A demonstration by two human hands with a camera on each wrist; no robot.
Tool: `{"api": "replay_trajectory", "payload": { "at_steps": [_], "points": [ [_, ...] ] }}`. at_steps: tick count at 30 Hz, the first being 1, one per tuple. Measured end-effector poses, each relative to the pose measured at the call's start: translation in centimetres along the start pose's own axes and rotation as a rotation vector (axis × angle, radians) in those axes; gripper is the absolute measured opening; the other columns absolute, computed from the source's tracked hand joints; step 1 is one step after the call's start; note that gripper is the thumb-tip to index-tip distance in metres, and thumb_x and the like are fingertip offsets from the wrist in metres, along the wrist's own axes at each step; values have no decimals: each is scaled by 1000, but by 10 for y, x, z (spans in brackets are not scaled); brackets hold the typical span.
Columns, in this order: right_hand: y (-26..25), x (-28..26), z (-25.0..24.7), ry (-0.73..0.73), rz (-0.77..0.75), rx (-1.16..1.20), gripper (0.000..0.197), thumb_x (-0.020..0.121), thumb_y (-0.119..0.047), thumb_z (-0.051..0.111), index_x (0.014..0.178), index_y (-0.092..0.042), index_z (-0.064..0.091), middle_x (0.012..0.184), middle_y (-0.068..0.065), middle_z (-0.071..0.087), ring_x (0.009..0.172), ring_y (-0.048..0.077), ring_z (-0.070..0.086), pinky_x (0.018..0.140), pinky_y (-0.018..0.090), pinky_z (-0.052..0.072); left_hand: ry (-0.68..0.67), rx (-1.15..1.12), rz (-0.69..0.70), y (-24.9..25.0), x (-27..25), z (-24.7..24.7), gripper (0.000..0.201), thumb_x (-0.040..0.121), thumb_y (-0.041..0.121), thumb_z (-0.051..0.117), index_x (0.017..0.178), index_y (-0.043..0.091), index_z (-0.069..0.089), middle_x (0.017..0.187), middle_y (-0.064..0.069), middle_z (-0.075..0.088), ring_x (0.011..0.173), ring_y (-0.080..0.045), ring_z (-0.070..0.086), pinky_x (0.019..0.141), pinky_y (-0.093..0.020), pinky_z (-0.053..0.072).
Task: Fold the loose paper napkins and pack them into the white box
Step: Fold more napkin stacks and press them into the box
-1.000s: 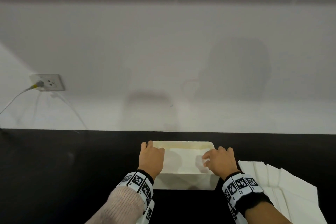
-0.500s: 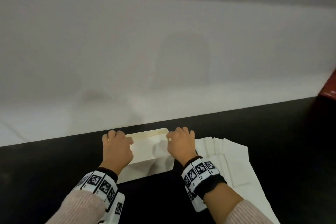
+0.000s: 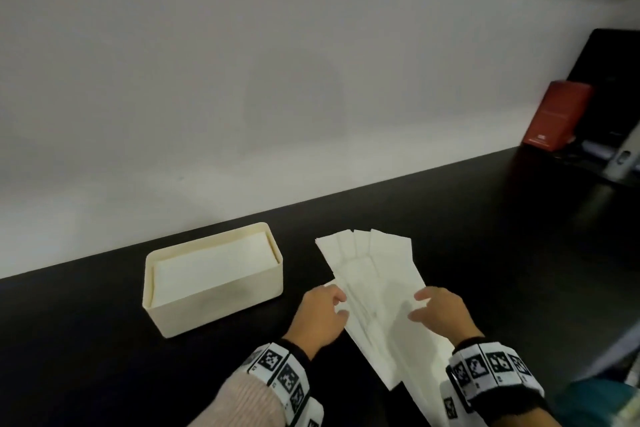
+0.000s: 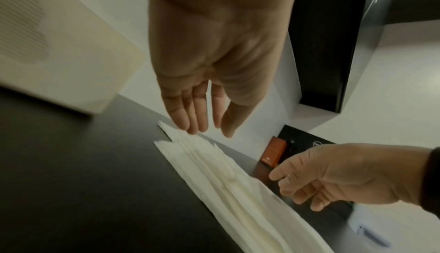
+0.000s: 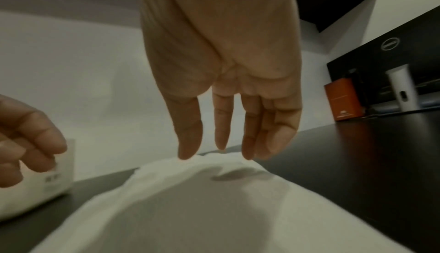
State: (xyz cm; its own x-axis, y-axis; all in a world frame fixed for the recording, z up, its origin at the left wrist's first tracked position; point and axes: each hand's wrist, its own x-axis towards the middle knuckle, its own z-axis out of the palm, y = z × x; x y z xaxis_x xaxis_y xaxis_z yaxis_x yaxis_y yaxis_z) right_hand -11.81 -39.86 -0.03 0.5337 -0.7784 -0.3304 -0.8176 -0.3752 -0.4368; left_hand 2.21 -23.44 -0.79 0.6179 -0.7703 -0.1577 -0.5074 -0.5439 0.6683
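Observation:
The white box (image 3: 221, 302) stands on the black table, left of centre, with folded napkins (image 3: 214, 265) stacked inside it. To its right lie several loose napkins (image 3: 377, 274) fanned out in long strips. My left hand (image 3: 320, 315) hovers at the left edge of that pile with its fingers relaxed and holding nothing; the left wrist view shows its fingers (image 4: 190, 114) straight above the napkins (image 4: 228, 181). Over the pile's right side is my right hand (image 3: 436, 312), fingers (image 5: 221, 125) straight and just above the paper (image 5: 190, 200), holding nothing.
The black table (image 3: 86, 357) runs along a white wall (image 3: 277, 80). At the far right stand a red box (image 3: 557, 114), a dark monitor (image 3: 609, 87) and a white bottle (image 3: 623, 156).
Both hands left the white box and moved right to the loose napkins. The head view swung to the right, so the box now sits left of centre.

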Motion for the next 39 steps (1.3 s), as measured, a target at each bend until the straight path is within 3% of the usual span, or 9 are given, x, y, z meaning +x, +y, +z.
{"api": "replay_trajectory", "payload": {
  "at_steps": [5, 11, 16, 19, 21, 25, 30, 33, 39],
  "points": [
    [36, -5, 11, -99, 98, 43, 71, 71, -17, 79, 134, -13, 46, 133, 8, 52, 122, 23, 50, 101, 31, 44, -162, -140, -102, 16, 3, 40, 50, 87, 25, 63, 133, 14, 44, 131, -5, 50, 117, -15, 52, 88, -16, 40],
    [45, 4, 17, -110, 140, 88, 76, 57, -19, 85, 124, -18, 48, 116, 3, 59, 110, 24, 56, 99, 42, 46, -210, -291, -234, 23, 6, 62, 66, 79, 29, 72, 134, 14, 40, 118, -3, 54, 100, -10, 54, 83, -17, 44],
    [50, 16, 18, -157, 134, 77, 62, 56, -22, 87, 111, -16, 57, 110, 1, 63, 105, 20, 58, 97, 38, 48, -150, -392, -291, 30, 9, 72, 62, 75, 29, 76, 127, 13, 47, 114, 0, 58, 97, -10, 56, 81, -17, 46],
    [54, 21, 10, -246, 95, 170, 28, 65, -17, 83, 86, -18, 64, 93, -2, 65, 91, 15, 59, 82, 27, 46, -109, -345, -291, 35, 11, 75, 56, 76, 30, 75, 125, 11, 53, 114, -1, 61, 101, -12, 59, 78, -16, 46],
    [54, 20, 1, -303, 26, 236, 20, 70, -14, 79, 82, -21, 65, 89, -4, 65, 87, 12, 59, 77, 24, 43, -64, -373, -305, 37, 12, 75, 55, 76, 31, 75, 122, 12, 53, 116, -1, 60, 100, -12, 59, 75, -14, 46],
    [47, 15, -26, -366, -118, 430, 22, 74, -11, 76, 93, -20, 70, 94, -4, 72, 90, 10, 65, 73, 22, 48, 66, -618, -311, 45, 12, 70, 49, 72, 34, 79, 108, 20, 49, 101, 7, 59, 90, -7, 58, 70, -14, 47],
    [19, 11, -45, -391, -207, 780, 34, 73, -5, 74, 106, -10, 68, 103, 8, 74, 101, 26, 68, 94, 45, 50, 89, -979, -237, 57, 15, 53, 41, 77, 29, 76, 109, 17, 55, 108, -3, 68, 97, -16, 66, 83, -28, 54],
    [-11, 6, -43, -404, -292, 848, 35, 79, -7, 70, 112, -14, 65, 109, 6, 72, 105, 24, 66, 97, 44, 49, 94, -1182, -169, 65, 15, 32, 34, 84, 20, 69, 116, 14, 59, 110, -6, 70, 102, -23, 67, 92, -41, 53],
    [-76, -6, -21, -469, -445, 770, 51, 79, -23, 73, 123, -29, 49, 115, -4, 65, 110, 16, 60, 97, 38, 48, 255, -1168, -126, 54, 10, -15, 39, 81, 16, 72, 119, 14, 60, 112, -8, 69, 102, -22, 66, 84, -36, 55]
  ]
}}
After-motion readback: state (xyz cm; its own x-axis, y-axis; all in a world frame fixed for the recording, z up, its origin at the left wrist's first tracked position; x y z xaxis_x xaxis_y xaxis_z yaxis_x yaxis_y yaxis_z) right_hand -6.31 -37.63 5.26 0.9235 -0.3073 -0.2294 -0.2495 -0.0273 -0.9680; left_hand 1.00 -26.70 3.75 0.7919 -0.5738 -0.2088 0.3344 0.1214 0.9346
